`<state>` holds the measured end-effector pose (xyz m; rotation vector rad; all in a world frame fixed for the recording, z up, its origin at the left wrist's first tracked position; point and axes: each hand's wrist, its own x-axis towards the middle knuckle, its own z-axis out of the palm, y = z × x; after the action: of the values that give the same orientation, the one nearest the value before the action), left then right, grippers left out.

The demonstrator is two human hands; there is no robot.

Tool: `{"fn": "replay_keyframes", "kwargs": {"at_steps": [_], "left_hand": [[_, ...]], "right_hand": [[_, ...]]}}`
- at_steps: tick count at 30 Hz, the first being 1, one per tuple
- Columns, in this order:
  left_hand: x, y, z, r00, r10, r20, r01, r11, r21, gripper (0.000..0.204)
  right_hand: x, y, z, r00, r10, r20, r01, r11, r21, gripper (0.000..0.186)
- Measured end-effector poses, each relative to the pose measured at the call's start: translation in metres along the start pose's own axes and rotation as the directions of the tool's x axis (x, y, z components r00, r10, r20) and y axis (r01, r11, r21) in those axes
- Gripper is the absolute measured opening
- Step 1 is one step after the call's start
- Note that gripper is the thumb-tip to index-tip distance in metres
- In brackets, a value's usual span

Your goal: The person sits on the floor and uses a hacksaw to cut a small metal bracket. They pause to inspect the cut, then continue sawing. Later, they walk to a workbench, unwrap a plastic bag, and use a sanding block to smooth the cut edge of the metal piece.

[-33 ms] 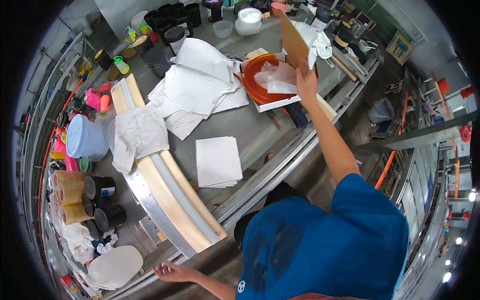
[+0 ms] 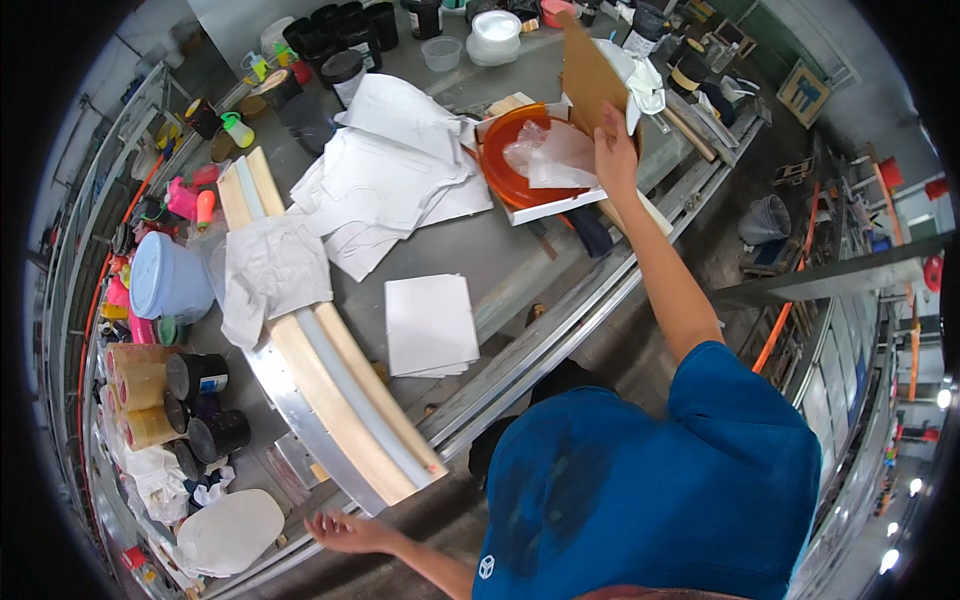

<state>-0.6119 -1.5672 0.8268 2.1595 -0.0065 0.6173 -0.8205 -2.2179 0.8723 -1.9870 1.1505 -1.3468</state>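
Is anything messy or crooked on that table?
Yes. The loose white papers lie in a jumbled heap, a crumpled sheet drapes over the long curved wooden piece, and that piece juts past the table's near edge. The right hand holds a brown board tilted.

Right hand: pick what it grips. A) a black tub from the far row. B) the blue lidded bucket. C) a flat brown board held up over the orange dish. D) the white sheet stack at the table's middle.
C: the right hand closes on the lower edge of a flat brown board raised above the orange dish; the left hand is spread open, holding nothing, near the table's near edge.
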Motion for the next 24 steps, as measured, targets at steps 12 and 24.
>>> {"fn": "replay_keyframes", "kwargs": {"at_steps": [12,24], "left_hand": [[-0.158,0.357,0.385,0.519,0.547,0.657,-0.109,0.805,-0.584,0.028],[-0.175,0.403,0.462,0.371,0.726,0.579,-0.365,0.687,-0.628,0.009]], "right_hand": [[0.065,0.075,-0.014,0.237,-0.209,0.949,0.673,0.739,-0.006,0.059],[0.078,0.096,-0.024,0.756,-0.017,0.654,0.171,0.97,-0.173,0.025]]}}
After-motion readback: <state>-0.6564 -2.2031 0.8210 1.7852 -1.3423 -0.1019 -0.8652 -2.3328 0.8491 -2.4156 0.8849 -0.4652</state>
